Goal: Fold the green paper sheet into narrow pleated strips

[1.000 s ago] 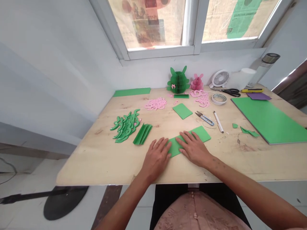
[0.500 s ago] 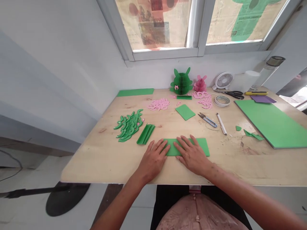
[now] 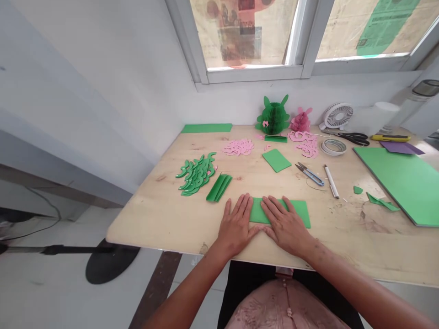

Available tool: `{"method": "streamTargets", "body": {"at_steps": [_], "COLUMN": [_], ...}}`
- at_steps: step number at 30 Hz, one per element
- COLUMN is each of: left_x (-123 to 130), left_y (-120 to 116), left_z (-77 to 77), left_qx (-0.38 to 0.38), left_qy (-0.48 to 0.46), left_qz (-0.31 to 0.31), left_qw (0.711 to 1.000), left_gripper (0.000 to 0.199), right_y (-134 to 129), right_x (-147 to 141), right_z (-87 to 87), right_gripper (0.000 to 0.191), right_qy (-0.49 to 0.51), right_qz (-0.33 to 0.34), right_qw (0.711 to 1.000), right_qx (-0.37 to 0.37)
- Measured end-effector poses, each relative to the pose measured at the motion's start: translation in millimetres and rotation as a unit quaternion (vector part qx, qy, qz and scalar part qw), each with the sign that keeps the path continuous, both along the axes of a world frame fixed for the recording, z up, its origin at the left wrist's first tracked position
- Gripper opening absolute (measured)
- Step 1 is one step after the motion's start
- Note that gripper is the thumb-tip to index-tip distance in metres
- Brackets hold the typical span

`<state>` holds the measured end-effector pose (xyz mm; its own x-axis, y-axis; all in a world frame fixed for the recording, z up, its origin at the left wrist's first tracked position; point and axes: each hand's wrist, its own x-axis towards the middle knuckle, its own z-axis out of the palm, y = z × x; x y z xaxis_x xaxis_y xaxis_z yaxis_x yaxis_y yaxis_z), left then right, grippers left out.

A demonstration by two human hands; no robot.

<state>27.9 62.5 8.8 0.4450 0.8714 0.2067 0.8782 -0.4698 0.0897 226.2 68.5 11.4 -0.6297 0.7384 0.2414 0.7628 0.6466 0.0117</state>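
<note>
A green strip of paper lies flat near the front edge of the wooden table. My left hand rests palm down with fingers stretched over the strip's left end, hiding it. My right hand lies flat across the middle of the same strip, fingers extended. The two thumbs meet at the strip's lower edge. Just beyond my left hand is a folded green paper piece, pleated lengthwise. Farther left spreads a pile of curved green paper cut-outs.
Pink cut-outs, a green rectangle, thread snips, a white pen and a tape roll lie beyond my hands. Green and pink honeycomb paper figures stand by the wall. Large green sheets are at right.
My left hand has turned more upright, and its thumb has come over to my right thumb. My right hand stays flat on the strip. The view has shifted left.
</note>
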Motion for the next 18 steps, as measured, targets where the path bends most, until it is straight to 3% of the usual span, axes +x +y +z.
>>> {"method": "streamTargets", "body": {"at_steps": [11,18], "left_x": [-4.1,-12.7], "left_y": [-2.4,5.4], "left_z": [-5.2,0.7], "left_qx": [0.060,0.019], "left_qy": [-0.012,0.046], "left_qz": [0.114,-0.048], "left_qw": [0.992,0.998], "left_gripper": [0.064,0.070], "right_y": [-1.5,-2.2], "right_x": [-1.7,-3.0], "right_z": [1.4,3.6], "right_gripper": [0.053,0.055], "right_qy": [-0.001,0.015], "right_qz": [-0.005,-0.009], "right_qw": [1.000,0.999], "right_qx": [-0.017,-0.026]}}
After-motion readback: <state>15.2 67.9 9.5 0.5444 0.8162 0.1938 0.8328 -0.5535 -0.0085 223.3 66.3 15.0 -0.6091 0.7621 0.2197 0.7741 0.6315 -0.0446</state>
